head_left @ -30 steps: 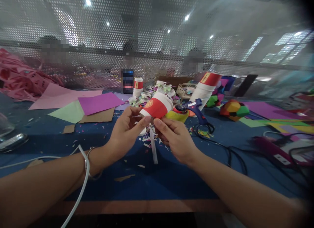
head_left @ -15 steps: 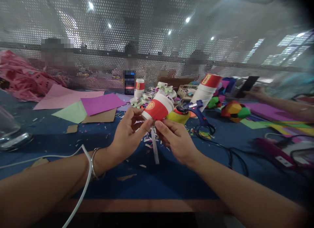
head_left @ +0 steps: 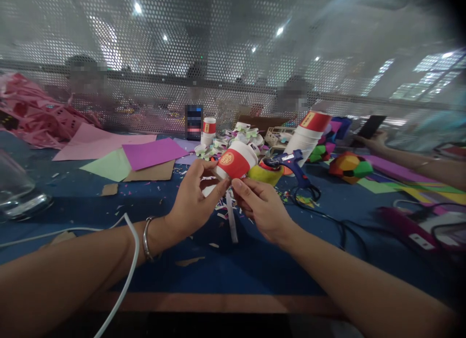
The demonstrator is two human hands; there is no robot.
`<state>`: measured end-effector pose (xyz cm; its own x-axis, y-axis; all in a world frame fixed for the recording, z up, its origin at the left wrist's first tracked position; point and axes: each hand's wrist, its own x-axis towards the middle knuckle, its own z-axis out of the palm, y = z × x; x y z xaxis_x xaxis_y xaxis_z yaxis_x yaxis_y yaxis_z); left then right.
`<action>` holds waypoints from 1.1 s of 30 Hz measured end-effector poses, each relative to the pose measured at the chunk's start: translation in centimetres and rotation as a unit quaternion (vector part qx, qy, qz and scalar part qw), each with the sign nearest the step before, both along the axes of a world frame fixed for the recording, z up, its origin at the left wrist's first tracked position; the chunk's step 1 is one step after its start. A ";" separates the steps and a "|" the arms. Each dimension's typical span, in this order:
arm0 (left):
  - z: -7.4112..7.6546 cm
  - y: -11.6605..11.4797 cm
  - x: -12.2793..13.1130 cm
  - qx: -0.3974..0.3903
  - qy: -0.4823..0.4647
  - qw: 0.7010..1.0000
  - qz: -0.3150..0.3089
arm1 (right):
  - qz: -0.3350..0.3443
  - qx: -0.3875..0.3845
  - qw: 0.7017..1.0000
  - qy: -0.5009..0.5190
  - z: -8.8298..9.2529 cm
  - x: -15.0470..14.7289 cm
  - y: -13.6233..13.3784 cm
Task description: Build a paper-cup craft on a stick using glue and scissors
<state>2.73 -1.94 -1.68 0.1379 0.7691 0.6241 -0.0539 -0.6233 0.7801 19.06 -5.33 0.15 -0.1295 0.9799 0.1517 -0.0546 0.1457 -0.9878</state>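
A red and white paper cup point(head_left: 242, 163) with a round gold emblem is held tilted above the table, its rim toward the upper right. My left hand point(head_left: 196, 194) grips its base end between thumb and fingers. My right hand point(head_left: 260, 204) is closed, with thumb and forefinger pinched against the cup's lower side. Below the cup, between my hands, a narrow whitish strip point(head_left: 232, 216) shows; whether it touches my fingers I cannot tell. Just beyond my right hand, a blue glue gun point(head_left: 291, 163) rests by a yellow object point(head_left: 265, 174).
Stacked paper cups point(head_left: 306, 139) lean behind the glue gun, near a heap of small paper pieces point(head_left: 247, 134). Coloured sheets point(head_left: 153, 153) lie left; a glass jar point(head_left: 22, 197) stands far left. Black cable point(head_left: 338, 219) runs right. Another person's hand point(head_left: 378, 140) holds a dark flat object.
The cup has turned slightly in my fingers, so its emblem sits a little further right. At the right, the other person's hand and dark object have shifted slightly.
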 end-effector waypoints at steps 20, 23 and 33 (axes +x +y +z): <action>1.1 -0.1 -0.3 -0.124 0.001 0.989 -0.076 | -0.007 -0.021 0.999 0.043 0.8 0.1 0.0; 1.3 -0.4 0.1 -0.164 -0.065 0.973 -0.150 | -0.008 -0.020 0.998 0.055 1.0 0.3 0.2; 1.2 0.3 0.5 -0.215 -0.136 0.960 -0.115 | 0.025 -0.048 0.997 0.049 1.2 -0.1 0.0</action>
